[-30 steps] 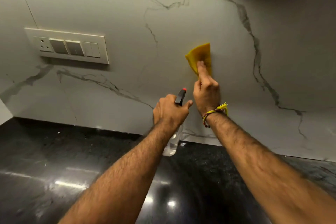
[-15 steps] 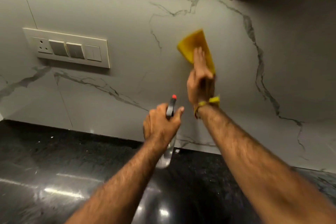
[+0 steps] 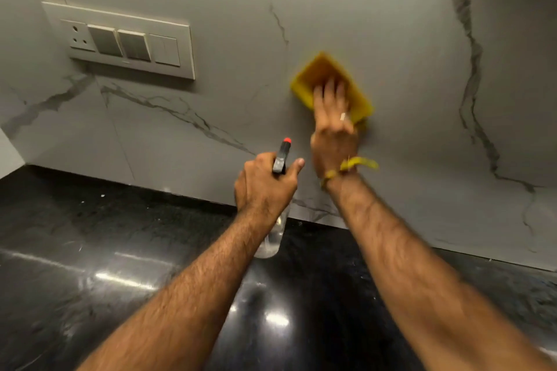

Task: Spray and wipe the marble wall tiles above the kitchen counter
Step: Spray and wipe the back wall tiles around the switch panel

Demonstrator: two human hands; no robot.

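My right hand lies flat, fingers straight, pressing the yellow cloth against the marble wall, roughly midway between the switch plate and the dark vein running down the right side; the hand and cloth are blurred, so I cannot tell how the cloth is folded under my palm. My left hand is curled round the neck of the spray bottle, thumb beside the black head with its red tip, which points at the wall, and holds it just above the black counter near its back edge. I judge the cloth soft and limp: it will bunch or slide out unless I keep the whole palm spread over its middle, not only the fingertips. The wall is hard and glossy, likely slick where wet, so firm, even pressure suits it. The bottle looks clear, thin plastic and nearly empty, so light; the neck under the trigger is the sure hold. I would keep spray away from the switch plate.
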